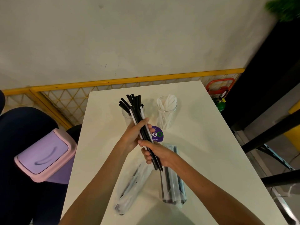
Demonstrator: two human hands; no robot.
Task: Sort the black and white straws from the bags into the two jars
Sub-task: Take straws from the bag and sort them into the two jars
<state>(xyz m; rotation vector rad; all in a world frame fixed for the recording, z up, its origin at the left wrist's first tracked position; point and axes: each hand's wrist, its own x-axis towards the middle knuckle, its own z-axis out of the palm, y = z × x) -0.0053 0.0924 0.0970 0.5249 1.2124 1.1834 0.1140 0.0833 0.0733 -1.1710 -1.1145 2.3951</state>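
Above the desk (pixel 203 143), a left hand (pixel 134 135) and right hand (pixel 158 155) clamp their fingers (pixel 143 122) round a bundle of straws (pixel 135 109) — mostly black, some white — just left of the white-straw jar (pixel 166 114). The bundle half hides a second jar (pixel 125 116). In front of the white-straw jar, the left bag (pixel 128 189) and right bag (pixel 173 185) lie blurred.

the left hand (pixel 132 138) and right hand (pixel 158 155) are bare, on slim, uncovered forearms (pixel 100 181).

Black straws (pixel 132 101), white straws (pixel 168 103), white table (pixel 203 143), purple sticker (pixel 158 133), pink-and-lilac bin (pixel 43 153), yellow lattice railing (pixel 68 98).
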